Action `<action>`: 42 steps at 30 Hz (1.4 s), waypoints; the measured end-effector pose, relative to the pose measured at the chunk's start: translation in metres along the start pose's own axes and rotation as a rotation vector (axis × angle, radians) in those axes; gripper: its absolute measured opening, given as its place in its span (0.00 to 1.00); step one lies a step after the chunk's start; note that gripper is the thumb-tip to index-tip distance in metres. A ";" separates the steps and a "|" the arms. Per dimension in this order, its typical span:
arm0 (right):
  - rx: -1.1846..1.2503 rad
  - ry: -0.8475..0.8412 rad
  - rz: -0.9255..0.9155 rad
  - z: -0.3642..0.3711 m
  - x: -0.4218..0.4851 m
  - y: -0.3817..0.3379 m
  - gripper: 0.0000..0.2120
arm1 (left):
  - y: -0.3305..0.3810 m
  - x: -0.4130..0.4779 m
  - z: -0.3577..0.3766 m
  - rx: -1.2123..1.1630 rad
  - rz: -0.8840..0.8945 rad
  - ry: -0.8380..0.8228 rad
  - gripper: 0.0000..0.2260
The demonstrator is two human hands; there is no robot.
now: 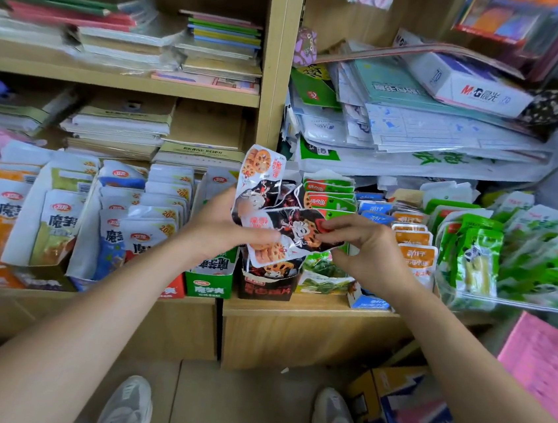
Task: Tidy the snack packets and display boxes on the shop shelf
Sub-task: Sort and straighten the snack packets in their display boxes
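Far left on the shelf (312, 309): white konjac packets (60, 219) stand upright in open boxes, row on row.
Just left of centre: green display box (208, 281) at the shelf's front edge, right under the wrist.
Now the left hand (221, 226): fingers clamped round a fanned bunch of lotus-root packets (270, 217), thumb across the front.
Beneath the bunch: black display box (268, 287), more packets poking out (same lotus-root print, by the look of it).
And the right hand (366, 251): thumb and forefinger pinched on one packet's right end.
Further right: orange packets (416, 250), then green packets (478, 263).
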State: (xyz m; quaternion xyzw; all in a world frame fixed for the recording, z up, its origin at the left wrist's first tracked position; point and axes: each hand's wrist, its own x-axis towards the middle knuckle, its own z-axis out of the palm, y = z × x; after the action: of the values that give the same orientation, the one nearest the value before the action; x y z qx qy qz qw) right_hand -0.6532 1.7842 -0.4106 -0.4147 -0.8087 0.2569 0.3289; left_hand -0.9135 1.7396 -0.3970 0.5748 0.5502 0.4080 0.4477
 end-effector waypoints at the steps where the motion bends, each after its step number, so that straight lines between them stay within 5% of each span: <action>1: 0.070 -0.028 0.038 0.000 -0.001 -0.001 0.18 | -0.002 0.000 0.002 0.035 0.017 0.003 0.28; 5: 0.362 0.009 0.251 -0.001 -0.003 -0.005 0.11 | -0.004 -0.001 0.007 0.090 0.036 0.022 0.34; 9: 0.469 0.071 0.410 0.003 0.006 -0.008 0.32 | -0.008 0.003 0.007 0.124 0.036 0.045 0.39; 12: 0.510 -0.013 0.408 0.010 0.016 -0.012 0.27 | -0.011 0.005 0.011 0.234 0.021 0.077 0.40; 15: 0.490 -0.020 0.360 0.010 0.018 -0.012 0.12 | -0.010 0.005 0.008 0.188 0.002 0.062 0.31; 19: 0.800 0.070 0.416 -0.008 0.014 -0.010 0.09 | -0.001 0.004 0.004 -0.036 0.007 0.134 0.06; 22: 0.972 0.137 0.474 -0.019 0.009 -0.006 0.05 | -0.003 0.008 0.001 -0.032 0.016 0.230 0.06; 33: 0.996 0.120 0.522 -0.004 -0.003 -0.008 0.18 | 0.002 0.015 0.006 0.055 0.050 0.273 0.07; 42: 0.993 0.124 0.519 -0.004 -0.004 -0.009 0.25 | -0.001 0.018 0.009 0.231 -0.017 0.094 0.08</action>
State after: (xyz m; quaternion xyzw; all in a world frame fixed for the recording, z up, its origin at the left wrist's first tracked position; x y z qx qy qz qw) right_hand -0.6530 1.7768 -0.4036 -0.4095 -0.4414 0.6543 0.4576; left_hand -0.9042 1.7572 -0.4010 0.5982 0.6189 0.3645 0.3554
